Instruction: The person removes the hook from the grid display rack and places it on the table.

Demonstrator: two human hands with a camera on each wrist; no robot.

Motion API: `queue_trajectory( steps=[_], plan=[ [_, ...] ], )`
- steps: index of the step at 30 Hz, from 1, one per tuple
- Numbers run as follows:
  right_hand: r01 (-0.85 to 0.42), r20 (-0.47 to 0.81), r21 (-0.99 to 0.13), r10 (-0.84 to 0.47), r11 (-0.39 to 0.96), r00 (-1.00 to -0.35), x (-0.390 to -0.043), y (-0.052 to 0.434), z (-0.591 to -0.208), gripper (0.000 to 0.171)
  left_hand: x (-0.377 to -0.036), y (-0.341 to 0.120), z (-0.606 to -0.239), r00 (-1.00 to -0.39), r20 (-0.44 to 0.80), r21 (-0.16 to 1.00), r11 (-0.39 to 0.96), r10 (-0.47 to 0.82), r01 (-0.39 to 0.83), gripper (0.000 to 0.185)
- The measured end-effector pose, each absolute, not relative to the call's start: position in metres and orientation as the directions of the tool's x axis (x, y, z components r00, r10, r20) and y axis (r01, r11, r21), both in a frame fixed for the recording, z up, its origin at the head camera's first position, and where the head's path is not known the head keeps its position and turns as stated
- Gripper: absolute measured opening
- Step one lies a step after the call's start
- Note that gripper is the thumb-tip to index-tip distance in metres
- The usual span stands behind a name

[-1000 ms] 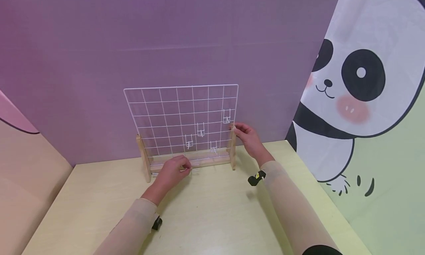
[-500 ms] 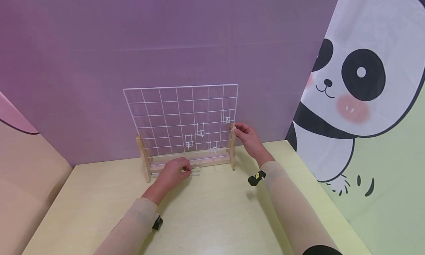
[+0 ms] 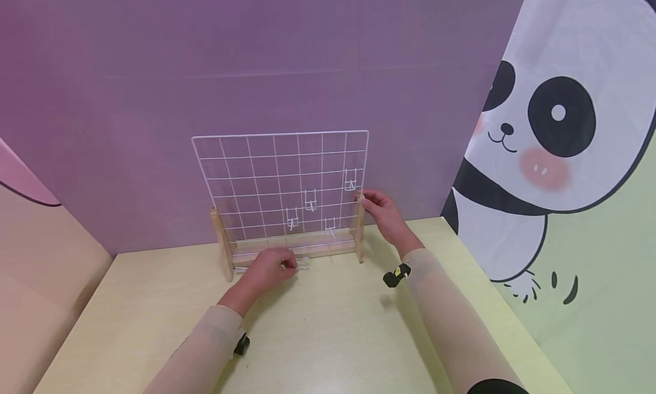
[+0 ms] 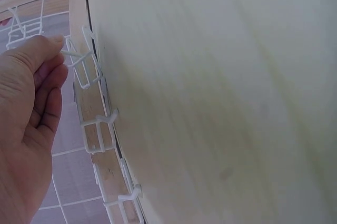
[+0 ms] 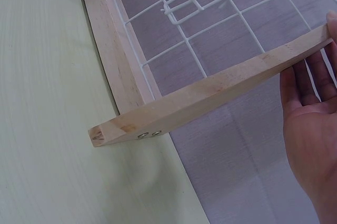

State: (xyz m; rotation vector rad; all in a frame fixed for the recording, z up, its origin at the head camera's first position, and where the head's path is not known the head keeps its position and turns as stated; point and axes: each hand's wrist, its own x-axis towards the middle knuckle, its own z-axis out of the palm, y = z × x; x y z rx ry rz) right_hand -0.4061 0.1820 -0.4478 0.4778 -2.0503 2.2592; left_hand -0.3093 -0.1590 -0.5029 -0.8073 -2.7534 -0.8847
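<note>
White wire grid upright in a wooden stand at the back of the pale surface, against a purple wall. Four hooks hung on the grid's lower right part. More loose hooks lying in a row on the surface just in front of the stand's base. Left hand low at the base, thumb and fingers pinching one loose hook, seen plainly from the left wrist. Right hand at the top of the stand's right post, fingertips touching the post end, fingers fairly straight and palm facing the grid; whether curled round the post, hard to tell. Panda hanging on the right, well apart from the grid.
</note>
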Motion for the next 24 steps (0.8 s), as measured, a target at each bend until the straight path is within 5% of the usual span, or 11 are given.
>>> queue_trajectory(
  steps=[12,24],
  plan=[
    [-0.249,0.259,-0.965,-0.176,-0.079,-0.95,-0.4053,0.1827,-0.4471,0.034,-0.3121,-0.1612,-0.5017,-0.786,0.272,0.401,0.677,0.555,0.617,0.017],
    [-0.254,0.266,-0.963,-0.169,-0.091,-0.949,-0.4049,0.1825,-0.4476,0.031,-0.3091,-0.159,-0.4992,-0.802,0.23,0.336,0.729,0.551,0.597,0.019]
  ],
)
